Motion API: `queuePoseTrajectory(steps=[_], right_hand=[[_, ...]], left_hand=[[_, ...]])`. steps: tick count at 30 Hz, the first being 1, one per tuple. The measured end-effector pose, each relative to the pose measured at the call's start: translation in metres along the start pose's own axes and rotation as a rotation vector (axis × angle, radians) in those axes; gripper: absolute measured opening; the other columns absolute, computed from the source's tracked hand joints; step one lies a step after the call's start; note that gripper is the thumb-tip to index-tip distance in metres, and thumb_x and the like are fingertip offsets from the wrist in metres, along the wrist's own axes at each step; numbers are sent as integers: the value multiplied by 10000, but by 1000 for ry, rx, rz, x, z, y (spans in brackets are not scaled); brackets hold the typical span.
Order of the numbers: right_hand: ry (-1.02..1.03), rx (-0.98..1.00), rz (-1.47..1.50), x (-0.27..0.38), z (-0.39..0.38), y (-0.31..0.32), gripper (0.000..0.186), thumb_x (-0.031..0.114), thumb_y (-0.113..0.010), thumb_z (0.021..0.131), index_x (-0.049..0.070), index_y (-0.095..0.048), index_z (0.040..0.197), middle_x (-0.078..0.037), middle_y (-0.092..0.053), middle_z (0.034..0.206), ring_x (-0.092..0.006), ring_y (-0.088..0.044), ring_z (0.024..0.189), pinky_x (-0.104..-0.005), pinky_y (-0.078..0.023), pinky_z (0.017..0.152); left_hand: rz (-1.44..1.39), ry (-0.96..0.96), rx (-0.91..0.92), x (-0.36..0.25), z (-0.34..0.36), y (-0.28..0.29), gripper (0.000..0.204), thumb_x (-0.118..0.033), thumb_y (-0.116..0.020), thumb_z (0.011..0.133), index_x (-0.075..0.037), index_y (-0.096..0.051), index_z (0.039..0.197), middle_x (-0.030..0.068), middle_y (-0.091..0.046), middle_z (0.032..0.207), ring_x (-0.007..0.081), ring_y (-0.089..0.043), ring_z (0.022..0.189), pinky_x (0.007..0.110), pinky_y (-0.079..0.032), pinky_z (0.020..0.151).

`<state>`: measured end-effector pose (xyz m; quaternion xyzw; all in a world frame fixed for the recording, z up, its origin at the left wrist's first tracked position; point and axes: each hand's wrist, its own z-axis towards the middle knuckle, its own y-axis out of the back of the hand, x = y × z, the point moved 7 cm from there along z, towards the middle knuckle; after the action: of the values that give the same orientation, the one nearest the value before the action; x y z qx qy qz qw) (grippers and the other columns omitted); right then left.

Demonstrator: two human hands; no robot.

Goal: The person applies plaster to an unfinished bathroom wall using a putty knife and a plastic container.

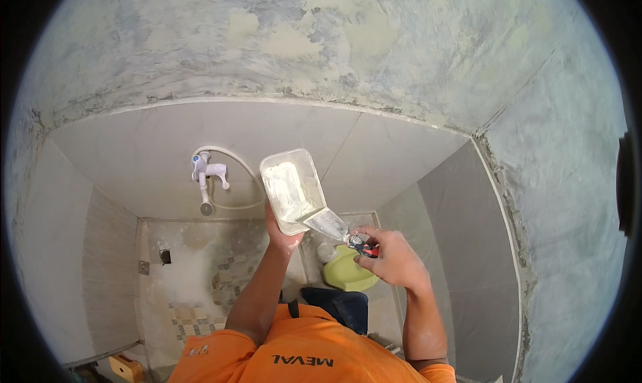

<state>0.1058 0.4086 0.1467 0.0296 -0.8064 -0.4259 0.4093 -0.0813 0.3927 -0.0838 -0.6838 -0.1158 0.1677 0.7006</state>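
Observation:
My left hand (283, 234) grips a clear plastic tub (313, 181) from below and tilts it so its opening faces up toward me. Pale cream putty (286, 184) coats the tub's inside. In my right hand (394, 256) is a putty knife (326, 224) with a black and red handle. Its wide metal blade points left, and its tip reaches the tub's near right corner, with some putty there. The fingers of my left hand are partly hidden behind the tub.
A white tap (211, 171) with a looped hose (257, 182) is mounted on the tiled wall (287, 125). Rough, patchy plaster (281, 42) covers the wall above. On the floor below my right hand sits a yellow-green basin (344, 270). An orange stool-like object (127, 368) stands at lower left.

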Motion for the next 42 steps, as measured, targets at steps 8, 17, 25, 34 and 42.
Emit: queuePoseTrajectory(steps=[8,17,25,34,42], right_hand=[[-108,-130,722,-52,-11,-52,350,79,-522,970,-31,-564,1299,-90,-691,830,-110,-581,564,-264,-484,519],[-254,-33,1178,-34,-19,-113,288,98,-478,1018,-53,-530,1257,-125,-669,808,-122,-543,493,-259,-432,424],[-126,-46,961,-26,-35,-54,320,115,-589,991,-75,-588,1248,-123,-714,874,-106,-551,518,-261,-449,473],[208,-256,-130,23,-41,2,421,60,-692,805,38,-695,1226,-193,-699,975,-316,-679,806,-382,-537,721],[179,-183,-347,45,-48,-19,392,107,-693,832,66,-693,1222,-120,-645,893,-339,-656,831,-421,-540,728]], left_hand=[[110,22,-217,-14,0,-62,731,-618,-311,1039,-136,-262,1586,118,-328,1607,350,-367,1450,583,-273,1187],[362,-221,-306,-14,-13,-82,804,-656,-339,1025,-80,-251,1578,137,-359,1589,313,-391,1443,502,-324,1180],[322,-230,-253,-30,-17,-69,828,-660,-412,1003,-55,-296,1556,139,-465,1508,319,-506,1342,468,-418,1111],[299,-64,-150,-39,-27,-74,719,-584,-449,1019,-49,-405,1497,118,-553,1414,290,-573,1266,460,-475,1061],[226,-44,-145,-40,-31,-69,689,-557,-459,1021,-53,-423,1488,139,-569,1393,300,-586,1249,474,-491,1049]])
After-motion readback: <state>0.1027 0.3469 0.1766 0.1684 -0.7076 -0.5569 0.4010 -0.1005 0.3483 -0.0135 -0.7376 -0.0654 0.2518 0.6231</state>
